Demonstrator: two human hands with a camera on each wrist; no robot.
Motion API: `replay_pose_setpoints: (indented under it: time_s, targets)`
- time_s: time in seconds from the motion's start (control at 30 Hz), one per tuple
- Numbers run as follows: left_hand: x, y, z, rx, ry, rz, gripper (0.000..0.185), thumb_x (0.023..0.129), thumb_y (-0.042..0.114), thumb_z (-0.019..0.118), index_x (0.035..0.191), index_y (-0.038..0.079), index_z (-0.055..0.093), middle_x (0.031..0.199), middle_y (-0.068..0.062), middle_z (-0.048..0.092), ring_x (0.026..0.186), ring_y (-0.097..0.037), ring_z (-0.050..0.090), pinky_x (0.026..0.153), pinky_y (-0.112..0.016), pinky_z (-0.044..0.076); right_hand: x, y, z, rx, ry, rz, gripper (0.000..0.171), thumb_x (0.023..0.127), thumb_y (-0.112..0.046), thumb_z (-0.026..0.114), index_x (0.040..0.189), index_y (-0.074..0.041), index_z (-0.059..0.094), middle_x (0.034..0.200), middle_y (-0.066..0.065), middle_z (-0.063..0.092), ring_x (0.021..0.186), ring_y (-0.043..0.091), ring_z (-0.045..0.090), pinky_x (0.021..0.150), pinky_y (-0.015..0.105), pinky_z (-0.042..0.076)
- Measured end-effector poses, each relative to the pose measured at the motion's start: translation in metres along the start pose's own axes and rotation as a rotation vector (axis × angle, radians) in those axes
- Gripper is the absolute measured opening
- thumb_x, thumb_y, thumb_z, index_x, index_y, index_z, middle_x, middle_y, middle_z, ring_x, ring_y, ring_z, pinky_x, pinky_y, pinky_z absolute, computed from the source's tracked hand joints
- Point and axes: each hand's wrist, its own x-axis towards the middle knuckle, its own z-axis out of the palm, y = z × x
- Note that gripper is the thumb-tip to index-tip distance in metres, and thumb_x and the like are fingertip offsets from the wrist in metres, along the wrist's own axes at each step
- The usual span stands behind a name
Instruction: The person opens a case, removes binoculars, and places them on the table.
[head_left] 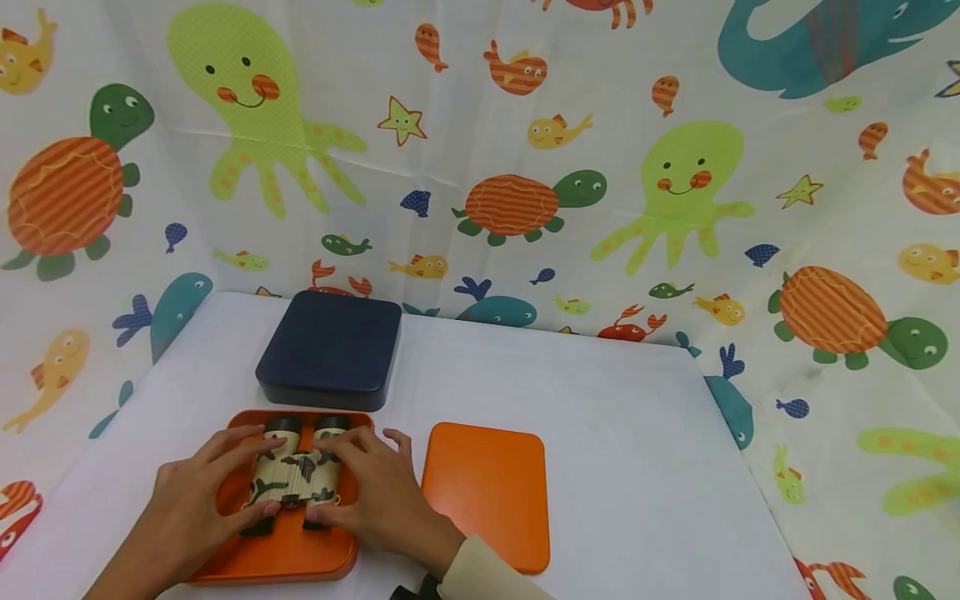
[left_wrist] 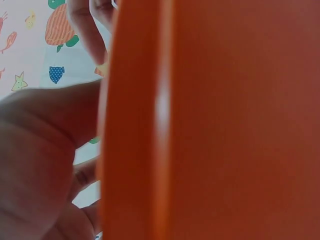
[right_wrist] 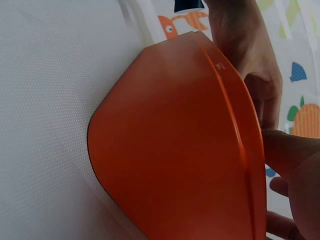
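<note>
Camouflage-patterned binoculars (head_left: 295,477) with black ends lie in or just above an orange tin (head_left: 300,568) at the front left of the table. My left hand (head_left: 197,492) grips their left side, thumb near the lower end and fingers at the upper barrel. On the opposite side, my right hand (head_left: 390,492) holds the right barrel between thumb and fingers. In both wrist views the orange tin's outer wall (left_wrist: 225,125) (right_wrist: 170,130) hides the binoculars. Whether they touch the tin's floor cannot be told.
A flat orange lid (head_left: 491,500) lies on the white table (head_left: 637,467), right of the tin. Directly behind the tin sits a closed dark navy tin (head_left: 330,346). A curtain with printed sea animals (head_left: 450,142) hangs along the table's back and sides.
</note>
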Motion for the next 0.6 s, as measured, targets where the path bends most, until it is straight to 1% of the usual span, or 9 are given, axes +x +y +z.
replay_pose_setpoints:
  time_s: [0.17,0.4,0.6]
  targets:
    - [0.002,-0.001,-0.001,0.04,-0.023,0.004,0.082,0.071,0.047,0.097,0.142,0.019,0.066,0.149,-0.024,0.054,0.12,-0.05,0.059,0.087,-0.071,0.042,0.004,-0.001,0.002,-0.039,0.004,-0.001,0.072,0.087,-0.058,0.083,0.151,-0.041,0.055,0.131,-0.015,0.06,0.119,-0.002,0.057,0.118,0.051,0.034]
    - [0.005,-0.001,-0.002,0.076,-0.058,0.0,0.078,0.071,0.05,0.096,0.138,0.022,0.069,0.15,-0.024,0.053,0.116,-0.044,0.062,0.086,-0.061,0.04,0.011,0.0,0.003,-0.097,0.024,-0.001,0.066,0.085,-0.062,0.082,0.144,-0.042,0.061,0.122,-0.016,0.062,0.115,-0.002,0.057,0.116,0.046,0.036]
    - [0.007,0.0,-0.001,0.112,-0.053,0.026,0.075,0.071,0.048,0.096,0.137,0.023,0.07,0.149,-0.02,0.052,0.115,-0.038,0.062,0.084,-0.057,0.04,0.018,0.0,0.006,-0.167,0.011,0.014,0.065,0.082,-0.068,0.081,0.14,-0.043,0.066,0.111,-0.016,0.059,0.105,-0.002,0.055,0.113,0.044,0.039]
